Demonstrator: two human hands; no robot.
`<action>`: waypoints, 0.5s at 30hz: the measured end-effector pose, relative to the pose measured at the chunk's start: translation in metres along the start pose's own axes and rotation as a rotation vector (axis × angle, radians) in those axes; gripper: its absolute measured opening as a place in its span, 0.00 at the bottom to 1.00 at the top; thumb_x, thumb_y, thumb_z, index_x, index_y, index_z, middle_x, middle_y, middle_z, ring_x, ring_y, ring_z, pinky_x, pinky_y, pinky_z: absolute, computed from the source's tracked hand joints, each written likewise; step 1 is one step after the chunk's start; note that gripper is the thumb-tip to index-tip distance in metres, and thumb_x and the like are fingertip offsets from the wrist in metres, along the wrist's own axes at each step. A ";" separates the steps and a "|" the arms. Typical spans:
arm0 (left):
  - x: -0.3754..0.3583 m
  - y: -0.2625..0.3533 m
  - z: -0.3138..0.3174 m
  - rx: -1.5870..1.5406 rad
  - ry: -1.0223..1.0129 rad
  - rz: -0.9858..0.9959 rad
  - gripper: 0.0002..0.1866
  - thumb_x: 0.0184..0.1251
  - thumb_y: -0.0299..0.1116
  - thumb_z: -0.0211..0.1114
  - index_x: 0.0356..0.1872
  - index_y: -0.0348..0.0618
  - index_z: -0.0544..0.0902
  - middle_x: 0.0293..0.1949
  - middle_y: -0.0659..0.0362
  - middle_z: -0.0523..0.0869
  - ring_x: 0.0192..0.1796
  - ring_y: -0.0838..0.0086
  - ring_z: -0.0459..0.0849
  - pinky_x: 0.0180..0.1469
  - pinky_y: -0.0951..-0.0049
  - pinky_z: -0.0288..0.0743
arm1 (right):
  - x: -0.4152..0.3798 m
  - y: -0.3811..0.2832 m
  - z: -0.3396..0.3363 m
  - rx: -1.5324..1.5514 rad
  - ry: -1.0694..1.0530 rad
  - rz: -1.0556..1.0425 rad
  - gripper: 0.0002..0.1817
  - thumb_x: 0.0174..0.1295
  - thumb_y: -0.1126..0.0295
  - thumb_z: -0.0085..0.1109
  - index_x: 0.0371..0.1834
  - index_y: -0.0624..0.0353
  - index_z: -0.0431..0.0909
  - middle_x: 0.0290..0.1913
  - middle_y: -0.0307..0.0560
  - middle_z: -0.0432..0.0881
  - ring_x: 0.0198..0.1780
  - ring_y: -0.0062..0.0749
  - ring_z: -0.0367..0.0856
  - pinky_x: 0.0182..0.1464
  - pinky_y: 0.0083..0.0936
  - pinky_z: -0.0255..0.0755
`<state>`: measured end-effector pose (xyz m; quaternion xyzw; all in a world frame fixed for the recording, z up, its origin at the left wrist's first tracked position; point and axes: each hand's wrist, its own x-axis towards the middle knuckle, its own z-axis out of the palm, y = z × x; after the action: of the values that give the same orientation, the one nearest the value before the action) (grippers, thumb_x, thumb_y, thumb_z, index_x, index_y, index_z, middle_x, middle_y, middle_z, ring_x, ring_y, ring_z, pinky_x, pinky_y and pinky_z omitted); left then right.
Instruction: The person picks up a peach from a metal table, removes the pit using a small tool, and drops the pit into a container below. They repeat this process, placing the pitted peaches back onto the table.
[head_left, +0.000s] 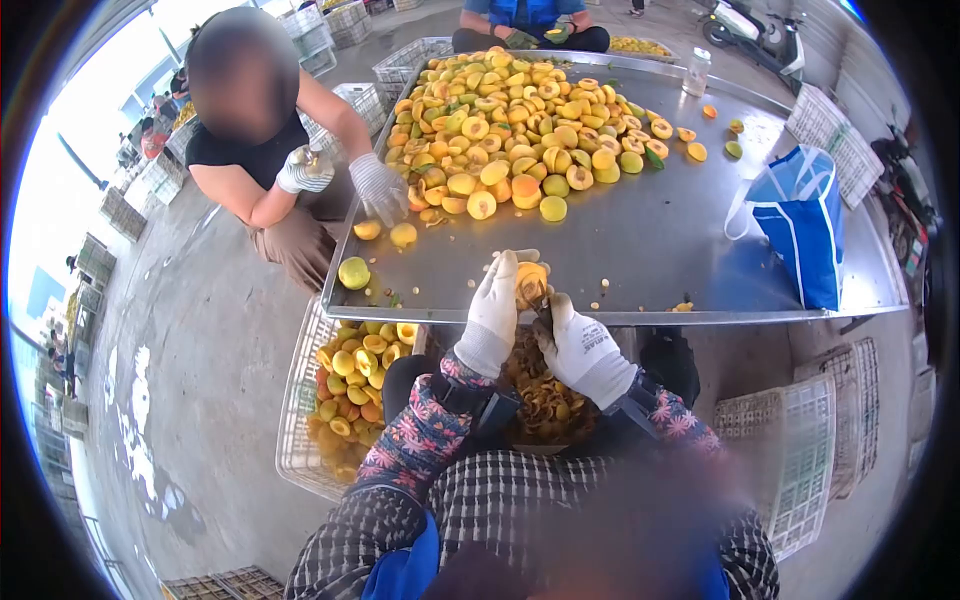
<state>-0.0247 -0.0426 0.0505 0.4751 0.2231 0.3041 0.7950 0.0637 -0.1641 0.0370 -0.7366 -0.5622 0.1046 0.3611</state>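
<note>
My gloved left hand point(490, 318) is closed around a yellow peach half point(531, 282) at the near edge of the metal table point(640, 245). Its cut face is turned up toward me. Gripped in my gloved right hand point(590, 358) is a small dark pitting tool point(545, 314), its tip against the fruit; the exact shape of its end is hidden. Below my hands lies a heap of brown and orange pits and scraps point(540, 390). Across the table spreads a big pile of peach halves point(510, 135).
A white crate point(290, 445) of peach halves stands under the table's left corner. On the right are a blue and white bag point(805, 235), a jar point(697, 72) and stacked crates point(780, 440). Two co-workers sit nearby, one at left with striped gloves point(378, 190), one behind the pile.
</note>
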 end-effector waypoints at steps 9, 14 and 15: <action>0.014 -0.027 -0.014 -0.295 0.063 0.072 0.24 0.79 0.50 0.51 0.40 0.36 0.84 0.35 0.57 0.86 0.37 0.75 0.84 0.43 0.74 0.79 | 0.000 0.017 0.023 0.134 -0.083 -0.057 0.19 0.68 0.68 0.54 0.55 0.67 0.62 0.36 0.72 0.77 0.39 0.72 0.76 0.39 0.50 0.70; 0.022 -0.017 -0.029 -0.033 -0.036 -0.210 0.26 0.75 0.53 0.57 0.38 0.33 0.83 0.34 0.54 0.87 0.37 0.69 0.86 0.43 0.70 0.81 | -0.006 0.029 0.020 0.053 -0.162 -0.160 0.25 0.70 0.63 0.53 0.62 0.68 0.61 0.38 0.72 0.78 0.40 0.71 0.77 0.39 0.49 0.71; 0.020 -0.017 -0.028 -0.083 -0.041 -0.173 0.26 0.75 0.53 0.57 0.37 0.33 0.83 0.33 0.53 0.87 0.37 0.68 0.86 0.43 0.70 0.81 | -0.006 0.028 0.019 0.073 -0.169 -0.151 0.25 0.70 0.63 0.52 0.63 0.68 0.61 0.38 0.72 0.79 0.40 0.71 0.77 0.39 0.49 0.71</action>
<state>-0.0239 -0.0175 0.0213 0.4269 0.2340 0.2334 0.8417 0.0725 -0.1645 0.0034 -0.6670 -0.6404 0.1593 0.3458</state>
